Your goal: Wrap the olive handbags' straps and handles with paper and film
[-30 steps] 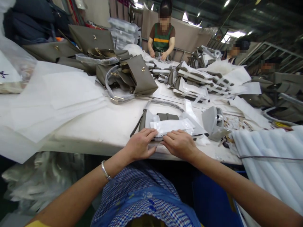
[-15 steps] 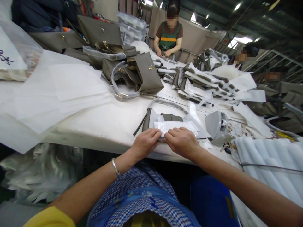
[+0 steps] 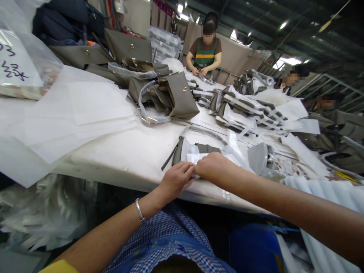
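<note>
A grey-brown handbag [image 3: 178, 151] lies on the table in front of me, partly covered by white wrapping paper [image 3: 196, 156]. Its handle [image 3: 203, 131], sleeved in clear plastic, arches away on the far side. My left hand [image 3: 176, 180] is closed, fingertips pinching the wrapping at the bag's near edge. Right beside it, my right hand [image 3: 213, 165] is curled closed on the same edge, the two sets of fingertips almost touching. The fingers hide exactly what they pinch.
Open handbags [image 3: 182, 94] stand behind, and white paper sheets [image 3: 76, 110] spread at left. Several wrapped bags [image 3: 244, 100] are piled at the back. A grey tape dispenser [image 3: 257, 157] sits to the right, near white foam rolls [image 3: 321, 189]. A co-worker [image 3: 206, 53] works across the table.
My right hand has moved left along the bag's near edge, closer to my left hand, and its fist is more turned over. The view has shifted slightly.
</note>
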Demonstrator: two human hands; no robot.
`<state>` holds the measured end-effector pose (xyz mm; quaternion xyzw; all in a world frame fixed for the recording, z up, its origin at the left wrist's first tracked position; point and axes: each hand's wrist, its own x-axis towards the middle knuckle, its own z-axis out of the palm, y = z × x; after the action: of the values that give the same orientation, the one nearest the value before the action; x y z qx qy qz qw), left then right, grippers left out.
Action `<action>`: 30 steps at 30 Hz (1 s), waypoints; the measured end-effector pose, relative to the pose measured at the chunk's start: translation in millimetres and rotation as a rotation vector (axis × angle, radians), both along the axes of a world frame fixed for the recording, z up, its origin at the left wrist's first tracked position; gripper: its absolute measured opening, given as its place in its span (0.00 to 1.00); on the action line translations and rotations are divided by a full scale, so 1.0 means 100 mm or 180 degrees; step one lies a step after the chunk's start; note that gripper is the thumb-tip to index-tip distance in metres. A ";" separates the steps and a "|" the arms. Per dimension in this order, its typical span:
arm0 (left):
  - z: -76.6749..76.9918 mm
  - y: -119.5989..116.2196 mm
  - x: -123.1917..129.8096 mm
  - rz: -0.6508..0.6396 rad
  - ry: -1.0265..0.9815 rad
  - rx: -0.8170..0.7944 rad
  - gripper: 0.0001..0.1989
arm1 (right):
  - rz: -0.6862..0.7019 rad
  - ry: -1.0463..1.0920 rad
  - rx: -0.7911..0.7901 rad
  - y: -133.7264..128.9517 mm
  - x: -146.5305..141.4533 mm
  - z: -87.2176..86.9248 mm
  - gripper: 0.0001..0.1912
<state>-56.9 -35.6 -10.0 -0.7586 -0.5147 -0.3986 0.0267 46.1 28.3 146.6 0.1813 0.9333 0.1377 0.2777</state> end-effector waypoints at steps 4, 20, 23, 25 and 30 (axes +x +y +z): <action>-0.02 0.00 0.01 0.0051 0.0083 -0.0084 0.16 | 0.0207 -0.0255 -0.0078 0.22 -0.11 -0.05 0.08; -0.07 0.03 0.04 0.0014 -0.0006 -0.0070 0.19 | 0.0374 -0.0409 -0.0749 0.99 -0.34 -0.21 0.16; -0.08 0.03 0.05 0.0073 0.0009 -0.0028 0.19 | 0.0269 -0.0354 -0.0877 1.10 -0.33 -0.26 0.17; -0.08 0.03 0.06 0.0094 0.0012 -0.0007 0.18 | 0.0211 -0.0142 -0.0833 1.19 -0.31 -0.30 0.18; -0.06 0.03 0.08 0.0130 0.0029 -0.0010 0.20 | -0.0327 0.0550 -0.1014 1.51 -0.14 -0.42 0.19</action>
<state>-49.2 -32.5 -15.9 -0.7498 -0.5306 -0.3937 0.0360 31.9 178.9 104.9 0.1935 0.9532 -0.0422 0.2284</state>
